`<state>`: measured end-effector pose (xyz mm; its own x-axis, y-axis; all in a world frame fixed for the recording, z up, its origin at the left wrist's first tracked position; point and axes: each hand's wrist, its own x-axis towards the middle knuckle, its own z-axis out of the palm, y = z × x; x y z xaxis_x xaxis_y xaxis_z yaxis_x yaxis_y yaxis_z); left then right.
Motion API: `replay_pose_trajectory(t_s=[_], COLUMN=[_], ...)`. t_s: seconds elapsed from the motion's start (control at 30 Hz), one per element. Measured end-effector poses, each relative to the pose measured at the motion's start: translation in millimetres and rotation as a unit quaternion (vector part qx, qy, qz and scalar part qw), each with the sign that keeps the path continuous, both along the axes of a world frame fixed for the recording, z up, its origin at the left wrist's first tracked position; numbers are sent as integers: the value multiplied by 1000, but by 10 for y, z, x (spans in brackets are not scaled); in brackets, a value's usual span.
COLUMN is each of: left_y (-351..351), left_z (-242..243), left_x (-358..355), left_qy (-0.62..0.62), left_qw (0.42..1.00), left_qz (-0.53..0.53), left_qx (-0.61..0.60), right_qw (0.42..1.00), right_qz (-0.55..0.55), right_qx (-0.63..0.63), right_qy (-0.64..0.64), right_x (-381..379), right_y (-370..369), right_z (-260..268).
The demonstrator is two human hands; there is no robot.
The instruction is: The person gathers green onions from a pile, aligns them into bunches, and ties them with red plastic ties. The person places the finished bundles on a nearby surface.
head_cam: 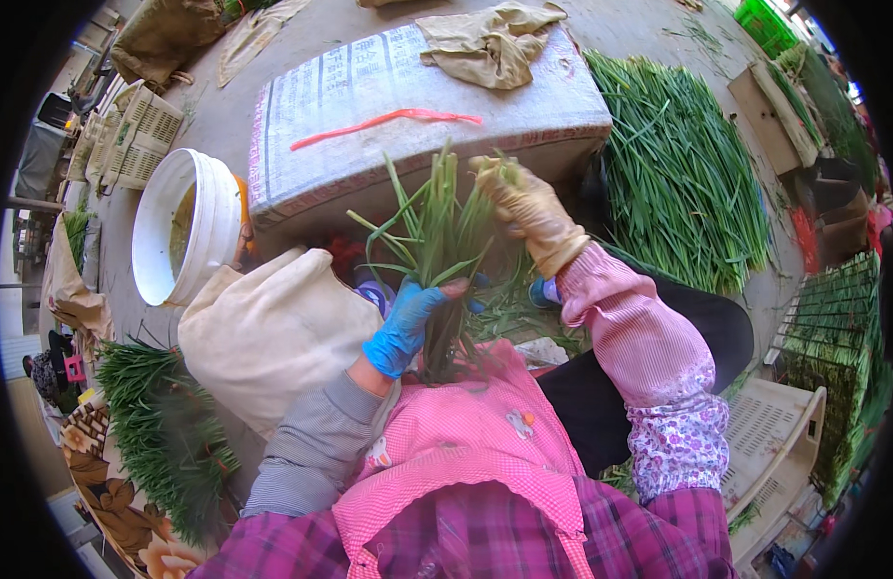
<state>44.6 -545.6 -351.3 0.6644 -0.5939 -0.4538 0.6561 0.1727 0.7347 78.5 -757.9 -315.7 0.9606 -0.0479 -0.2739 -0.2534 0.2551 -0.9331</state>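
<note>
My left hand (pixel 401 326), in a blue glove, grips a small bunch of green leafy stalks (pixel 443 210) in front of my pink checked apron. The stalks stand upright from the fist, with a few leaves bent out to the left. Beside the top of the bunch is my right hand (pixel 529 210), in a worn tan glove, its fingers curled around some pale green leaf ends (pixel 511 172). Its fingertips are partly blurred. Beyond both hands is a block wrapped in white woven sacking (pixel 359 94), with a red plastic strip (pixel 385 127) on top.
A large pile of green stalks (pixel 678 166) lies at the right, tied bunches (pixel 157 434) at the lower left. A white bucket (pixel 149 224) is on the left near a pale cloth (pixel 287 326). Plastic crates (pixel 768 427) (pixel 139 134) stand at both sides. Leaf scraps (pixel 526 307) litter the floor.
</note>
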Motion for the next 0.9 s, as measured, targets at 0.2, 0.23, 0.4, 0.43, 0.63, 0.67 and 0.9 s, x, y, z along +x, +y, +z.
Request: replay_pose_trajectory(t_s=[0.2, 0.23, 0.4, 0.43, 0.63, 0.67, 0.9], left_y=[63, 77, 134, 157, 398, 426, 252], left_z=[-121, -158, -356, -377, -322, -300, -237], left_x=[-7, 10, 104, 113, 191, 236, 232], left_qy=[244, 241, 240, 241, 184, 161, -12], left_qw=[953, 952, 942, 942, 934, 938, 994], left_qz=[64, 75, 104, 125, 83, 56, 62], left_qx=[-166, -176, -209, -196, -296, -300, -84], right_qw=[986, 985, 951, 932, 928, 894, 992], right_qz=[-10, -17, -71, -61, -224, -406, -91], right_qx=[166, 173, 300, 355, 257, -21, -25], right_qy=[29, -6, -30, -38, -147, -190, -85], right_x=[22, 35, 95, 119, 236, 297, 107], right_y=[0, -17, -82, -130, -970, -1034, -52], right_z=[-29, -53, -271, -290, 258, 383, 138])
